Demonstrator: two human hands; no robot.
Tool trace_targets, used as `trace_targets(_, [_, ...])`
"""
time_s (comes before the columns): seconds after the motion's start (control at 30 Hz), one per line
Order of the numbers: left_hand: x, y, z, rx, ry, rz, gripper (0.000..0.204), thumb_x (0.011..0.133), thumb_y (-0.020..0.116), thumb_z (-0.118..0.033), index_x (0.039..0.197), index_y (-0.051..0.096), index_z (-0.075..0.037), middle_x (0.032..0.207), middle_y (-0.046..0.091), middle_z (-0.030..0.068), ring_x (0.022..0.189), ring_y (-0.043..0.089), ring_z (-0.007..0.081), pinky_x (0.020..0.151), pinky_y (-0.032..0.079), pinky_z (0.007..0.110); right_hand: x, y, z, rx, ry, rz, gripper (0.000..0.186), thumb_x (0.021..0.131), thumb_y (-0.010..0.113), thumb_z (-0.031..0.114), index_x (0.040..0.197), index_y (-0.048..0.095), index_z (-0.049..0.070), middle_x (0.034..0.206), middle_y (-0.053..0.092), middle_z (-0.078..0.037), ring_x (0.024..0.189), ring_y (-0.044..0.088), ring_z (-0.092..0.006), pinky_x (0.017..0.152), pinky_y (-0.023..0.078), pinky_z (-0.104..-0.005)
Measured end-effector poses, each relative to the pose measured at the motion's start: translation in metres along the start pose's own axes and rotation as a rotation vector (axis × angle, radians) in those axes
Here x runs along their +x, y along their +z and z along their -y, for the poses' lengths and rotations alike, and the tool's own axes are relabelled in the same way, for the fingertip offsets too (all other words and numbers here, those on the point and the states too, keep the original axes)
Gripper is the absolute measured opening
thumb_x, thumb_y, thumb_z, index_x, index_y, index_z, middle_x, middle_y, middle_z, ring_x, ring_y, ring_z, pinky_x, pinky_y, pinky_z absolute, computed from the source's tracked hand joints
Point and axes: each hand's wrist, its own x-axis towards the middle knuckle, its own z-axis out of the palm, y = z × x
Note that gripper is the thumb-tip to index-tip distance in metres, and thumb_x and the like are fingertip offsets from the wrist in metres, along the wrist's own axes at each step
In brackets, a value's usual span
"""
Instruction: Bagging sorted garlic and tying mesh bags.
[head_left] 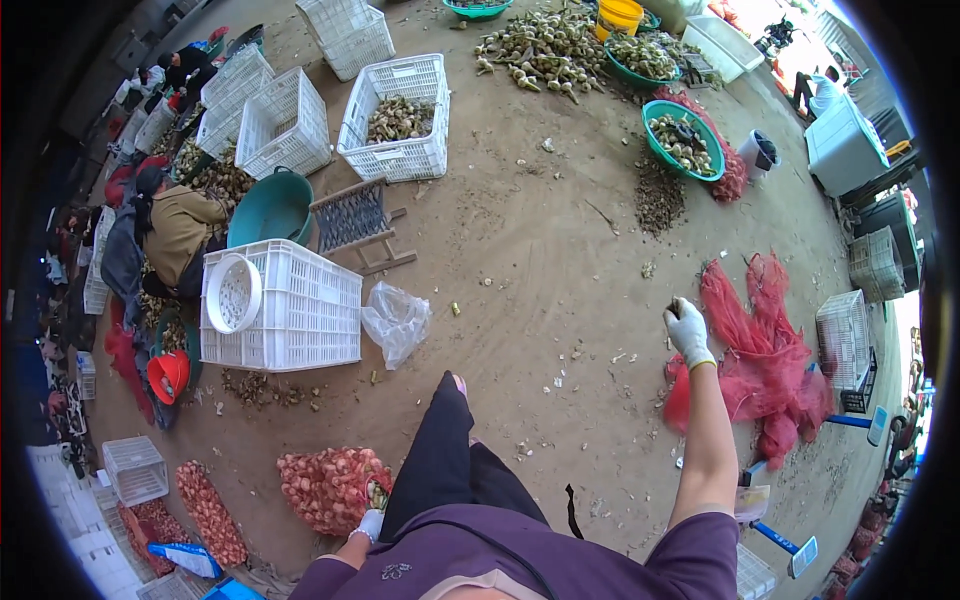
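Note:
My left hand (370,525), in a white glove, is at the mouth of a full red mesh sack of garlic (330,488) beside my left leg. Its fingers look closed on the sack's gathered end, partly hidden by my body. My right arm reaches forward and to the right. The right hand (688,332), also white-gloved, has its fingers curled, with a small dark bit showing at the fingertips. Close to it on the ground lie loose red mesh bags (765,350), crumpled and flat.
To the left stand a white plastic crate (310,310), a clear plastic bag (396,323), a small folding stool (355,225) and a seated person (175,230). Farther off are a crate of garlic (398,160), a green basin (683,142) and a garlic heap (540,50). Scales (800,555) stand at right.

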Motion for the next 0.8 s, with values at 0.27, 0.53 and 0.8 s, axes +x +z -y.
trace_targets(0.27, [-0.016,0.041,-0.161,-0.36,-0.107,0.122,0.032,0.078,0.056,-0.033,0.079,0.063,-0.002,0.066,0.061,0.0108,0.066,0.059,0.0228,0.059,0.044,0.034,0.122,0.034,0.012,0.112,-0.179,0.068,0.022,0.074,0.058,0.019,0.089,0.057,0.005,0.088,0.059,-0.014,0.08,0.057,-0.0302,0.071,0.046,-0.0355])
trace_targets(0.53, [-0.095,0.064,-0.375,0.319,0.072,-0.124,0.031,0.078,0.056,-0.031,0.076,0.061,-0.001,0.068,0.062,0.0123,0.068,0.061,0.0249,0.059,0.043,0.035,-0.067,-0.063,-0.255,-0.301,0.746,0.287,0.021,0.066,0.053,0.015,0.079,0.057,-0.001,0.079,0.058,-0.023,0.077,0.058,-0.0346,0.07,0.045,-0.0372])
trace_targets(0.8, [-0.091,0.175,-0.558,0.232,-0.068,0.003,0.036,0.079,0.053,-0.034,0.081,0.061,0.001,0.065,0.061,0.0126,0.056,0.059,0.024,0.054,0.046,0.035,0.203,-0.167,-0.284,-0.242,0.435,0.276,0.016,0.073,0.053,0.014,0.075,0.054,-0.002,0.074,0.058,-0.022,0.067,0.058,-0.0355,0.061,0.044,-0.0394])
